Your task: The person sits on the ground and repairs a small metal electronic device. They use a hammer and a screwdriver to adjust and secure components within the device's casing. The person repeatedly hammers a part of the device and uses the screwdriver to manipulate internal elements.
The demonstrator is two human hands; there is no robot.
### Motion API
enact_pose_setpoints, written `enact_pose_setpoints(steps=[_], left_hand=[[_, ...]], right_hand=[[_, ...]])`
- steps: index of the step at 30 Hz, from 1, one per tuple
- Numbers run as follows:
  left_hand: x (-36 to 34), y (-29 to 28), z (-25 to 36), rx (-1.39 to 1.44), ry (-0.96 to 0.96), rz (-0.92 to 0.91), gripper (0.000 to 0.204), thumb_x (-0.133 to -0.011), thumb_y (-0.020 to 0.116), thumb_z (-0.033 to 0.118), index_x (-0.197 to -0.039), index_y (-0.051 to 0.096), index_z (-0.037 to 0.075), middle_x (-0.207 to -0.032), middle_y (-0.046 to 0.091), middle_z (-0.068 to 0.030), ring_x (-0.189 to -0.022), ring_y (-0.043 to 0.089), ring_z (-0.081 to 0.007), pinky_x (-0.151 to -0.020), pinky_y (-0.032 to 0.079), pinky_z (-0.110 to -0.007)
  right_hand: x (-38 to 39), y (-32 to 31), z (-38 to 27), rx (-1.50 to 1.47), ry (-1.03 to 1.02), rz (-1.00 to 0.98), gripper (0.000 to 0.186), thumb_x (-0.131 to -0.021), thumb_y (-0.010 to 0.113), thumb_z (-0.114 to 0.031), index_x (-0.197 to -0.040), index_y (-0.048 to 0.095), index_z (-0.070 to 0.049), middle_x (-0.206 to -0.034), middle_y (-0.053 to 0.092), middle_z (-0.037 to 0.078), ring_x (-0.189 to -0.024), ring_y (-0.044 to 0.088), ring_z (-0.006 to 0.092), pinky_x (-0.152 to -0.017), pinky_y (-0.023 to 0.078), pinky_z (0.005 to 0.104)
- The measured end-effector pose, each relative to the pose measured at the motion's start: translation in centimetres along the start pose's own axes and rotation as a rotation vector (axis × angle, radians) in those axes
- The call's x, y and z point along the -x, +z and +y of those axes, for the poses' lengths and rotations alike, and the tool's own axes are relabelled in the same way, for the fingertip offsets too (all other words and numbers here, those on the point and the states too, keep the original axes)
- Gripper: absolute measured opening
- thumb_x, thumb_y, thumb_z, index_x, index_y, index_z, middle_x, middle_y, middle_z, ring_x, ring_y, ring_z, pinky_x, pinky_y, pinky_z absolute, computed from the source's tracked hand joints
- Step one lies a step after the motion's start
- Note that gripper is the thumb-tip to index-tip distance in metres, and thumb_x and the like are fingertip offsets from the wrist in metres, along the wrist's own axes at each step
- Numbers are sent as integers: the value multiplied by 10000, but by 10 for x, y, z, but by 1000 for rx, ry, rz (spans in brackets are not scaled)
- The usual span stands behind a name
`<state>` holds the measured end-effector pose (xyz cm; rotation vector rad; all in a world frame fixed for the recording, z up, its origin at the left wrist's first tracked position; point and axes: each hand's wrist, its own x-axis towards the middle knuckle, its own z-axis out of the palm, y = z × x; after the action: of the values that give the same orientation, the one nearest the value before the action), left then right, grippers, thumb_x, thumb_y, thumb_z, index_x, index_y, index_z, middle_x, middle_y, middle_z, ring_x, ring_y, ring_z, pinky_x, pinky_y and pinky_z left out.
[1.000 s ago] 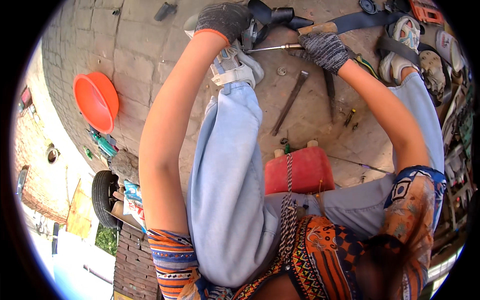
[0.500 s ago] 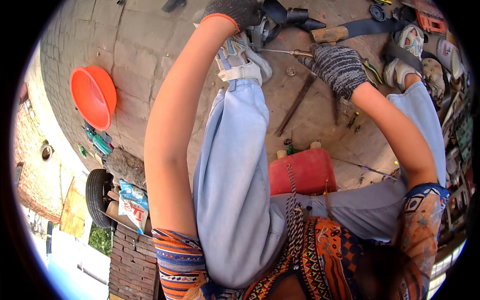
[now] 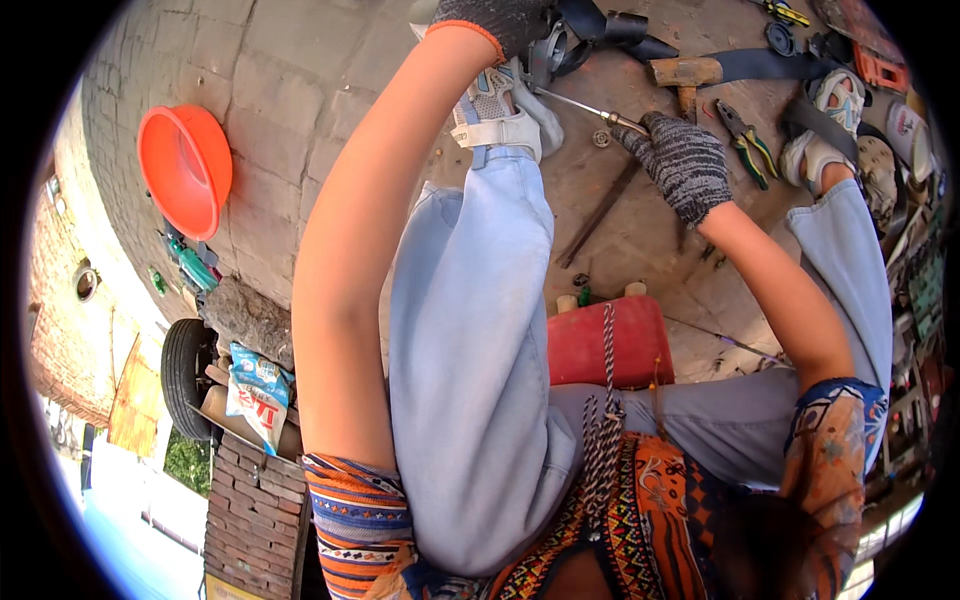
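My left hand (image 3: pixel 492 24), in a dark knitted glove with an orange cuff, is at the top edge beside my shoe. Its fingers are closed against a round grey metal part (image 3: pixel 543 60) and are partly cut off by the picture's edge. A screwdriver (image 3: pixel 628 124) is gripped in my right hand (image 3: pixel 685 165), which wears a grey-and-black glove. Its thin shaft slants up and left, the tip reaching the metal part. Black curved pieces (image 3: pixel 590 25) lie just right of that part. A wooden-headed mallet (image 3: pixel 690 72) rests beyond my right hand.
Pliers (image 3: pixel 745 145) with yellow-and-black handles lie right of my right hand. A dark metal bar (image 3: pixel 600 215) lies on the paving below it. Between my legs is a red box-like object (image 3: pixel 610 345). An orange basin (image 3: pixel 180 170) stands at left, above a tyre (image 3: pixel 185 380).
My right hand has drawn away from the mallet, slightly downward, and the screwdriver now slants more steeply. The pliers show more fully. The whole view has shifted a little.
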<state>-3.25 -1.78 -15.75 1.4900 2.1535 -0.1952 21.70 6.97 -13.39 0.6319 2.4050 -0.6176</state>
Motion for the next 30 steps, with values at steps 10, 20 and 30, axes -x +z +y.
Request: enact_pose_setpoints(steps=[10, 20, 30], left_hand=[[-3, -8, 2, 61, -3, -86, 273, -812, 539, 299, -891, 715, 105, -892, 688, -166, -838, 673, -326, -746, 531, -448], [1, 1, -4, 25, -2, -55, 257, -772, 581, 326, -867, 711, 126, -866, 686, -150, -818, 668, -329, -715, 526, -459], [-6, -4, 6, 12, -38, 38, 264, -802, 531, 300, -822, 714, 111, -831, 686, -161, -785, 674, -321, -676, 526, -453]], right_hand=[[-6, -8, 1, 111, -37, 21, 465, -869, 538, -530, -859, 629, -74, -733, 644, 151, -703, 639, 312, -632, 493, 428], [-11, -53, -40, 176, -63, -64, 499, -889, 487, -536, -867, 664, -70, -806, 666, 176, -762, 653, 323, -698, 515, 433], [-19, -8, 5, 63, -43, -31, 554, -855, 497, -611, -844, 638, -76, -729, 650, 158, -690, 643, 307, -642, 495, 434]])
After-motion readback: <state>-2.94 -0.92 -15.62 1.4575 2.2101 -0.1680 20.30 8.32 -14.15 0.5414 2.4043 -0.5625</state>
